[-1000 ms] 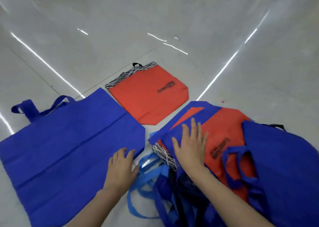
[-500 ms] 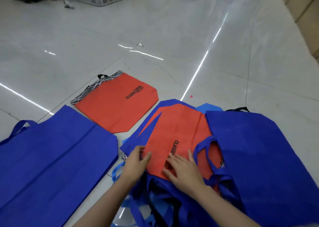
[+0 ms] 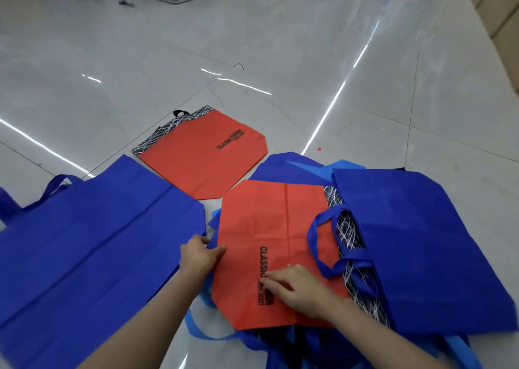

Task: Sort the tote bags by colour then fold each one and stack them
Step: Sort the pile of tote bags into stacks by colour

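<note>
Since the earlier frame, a blue flap has been cleared off the orange tote bag (image 3: 269, 228), shown creased atop the near pile (image 3: 421, 228). Its left edge is pinched in the grip of the left hand (image 3: 198, 255); the right hand (image 3: 300, 287) is laid on the print (image 3: 263, 259), grip apart.

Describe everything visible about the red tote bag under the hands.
The red tote bag lies flat on a pile of bags: thin creased fabric, black CLASSIC print facing up, black-and-white scribble band at its right end partly under a blue bag. The left hand pinches its left edge; the right hand rests on the print.
</note>
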The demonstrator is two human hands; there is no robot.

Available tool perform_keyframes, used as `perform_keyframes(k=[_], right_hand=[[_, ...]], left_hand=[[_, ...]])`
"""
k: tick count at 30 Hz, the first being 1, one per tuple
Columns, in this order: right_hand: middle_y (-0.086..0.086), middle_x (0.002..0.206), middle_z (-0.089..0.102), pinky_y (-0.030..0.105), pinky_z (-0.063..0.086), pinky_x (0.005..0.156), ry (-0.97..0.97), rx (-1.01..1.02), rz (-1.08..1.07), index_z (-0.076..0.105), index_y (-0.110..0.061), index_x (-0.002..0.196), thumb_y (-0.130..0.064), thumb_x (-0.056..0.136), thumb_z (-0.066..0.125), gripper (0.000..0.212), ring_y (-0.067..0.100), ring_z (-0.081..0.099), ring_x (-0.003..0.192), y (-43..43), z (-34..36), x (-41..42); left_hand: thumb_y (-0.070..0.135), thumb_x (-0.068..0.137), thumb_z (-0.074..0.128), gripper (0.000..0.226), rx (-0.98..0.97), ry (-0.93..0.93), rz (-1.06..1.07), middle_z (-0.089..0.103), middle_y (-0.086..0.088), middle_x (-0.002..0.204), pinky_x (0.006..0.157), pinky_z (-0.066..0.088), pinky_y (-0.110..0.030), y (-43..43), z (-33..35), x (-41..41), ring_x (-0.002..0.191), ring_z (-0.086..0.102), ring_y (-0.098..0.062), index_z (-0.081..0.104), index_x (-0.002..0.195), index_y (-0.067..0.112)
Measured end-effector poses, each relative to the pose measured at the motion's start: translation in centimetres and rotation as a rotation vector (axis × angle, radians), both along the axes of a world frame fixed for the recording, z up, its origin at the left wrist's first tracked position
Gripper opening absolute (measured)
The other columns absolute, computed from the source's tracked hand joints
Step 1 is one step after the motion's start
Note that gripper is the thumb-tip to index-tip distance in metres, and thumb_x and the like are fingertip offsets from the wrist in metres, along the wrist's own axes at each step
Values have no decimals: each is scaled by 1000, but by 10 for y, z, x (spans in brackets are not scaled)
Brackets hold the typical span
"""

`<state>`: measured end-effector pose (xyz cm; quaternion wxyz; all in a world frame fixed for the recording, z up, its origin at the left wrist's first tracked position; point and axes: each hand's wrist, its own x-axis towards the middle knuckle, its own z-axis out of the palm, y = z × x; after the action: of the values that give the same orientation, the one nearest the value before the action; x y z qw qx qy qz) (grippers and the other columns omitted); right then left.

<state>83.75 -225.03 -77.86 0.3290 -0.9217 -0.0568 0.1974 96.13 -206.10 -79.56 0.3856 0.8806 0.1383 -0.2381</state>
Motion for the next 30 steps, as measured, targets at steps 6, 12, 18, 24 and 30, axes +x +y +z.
perform_keyframes(k=[6, 12, 18, 24, 30], right_hand=[[-6, 135, 52, 37, 10, 115, 31, 16, 69, 56, -22, 124, -86, 71, 17, 91, 5, 36, 132, 23, -7, 0], [2, 133, 36, 58, 3, 112, -158, -234, 421, 43, -19, 131, -64, 78, 46, 69, 18, 20, 138, 45, -14, -11], [-7, 122, 60, 56, 25, 105, -487, -282, 313, 62, -24, 116, -38, 88, 46, 35, 17, 48, 126, 36, -18, -7], [12, 104, 59, 33, 45, 79, -135, 223, -906, 56, -7, 101, -24, 95, 55, 19, 28, 59, 96, 62, -2, 11], [12, 89, 66, 29, 53, 56, 250, 813, -1011, 54, -7, 108, -15, 94, 55, 16, 21, 63, 72, 82, 15, 59]], left_hand=[[28, 82, 71, 31, -194, -11, -8, 55, -12, 97, 70, 43, -31, 23, 5, -9, 76, 53, -19, 59, 102, 9], [31, 77, 76, 52, -129, 81, 59, 63, -15, 108, 91, 49, -42, 41, -8, -21, 102, 60, -30, 52, 115, 5], [7, 91, 57, 3, -477, -36, 186, 55, -12, 79, 55, 55, -28, 68, 8, -26, 69, 55, -23, 59, 92, 9], [-2, 97, 41, 22, -934, 63, 626, 58, -7, 95, 49, 56, -26, 90, 15, -37, 76, 60, -20, 45, 116, 9], [15, 91, 59, 27, -824, 299, 416, 69, -8, 90, 54, 55, -27, 74, 22, -59, 75, 69, -19, 55, 115, 3]])
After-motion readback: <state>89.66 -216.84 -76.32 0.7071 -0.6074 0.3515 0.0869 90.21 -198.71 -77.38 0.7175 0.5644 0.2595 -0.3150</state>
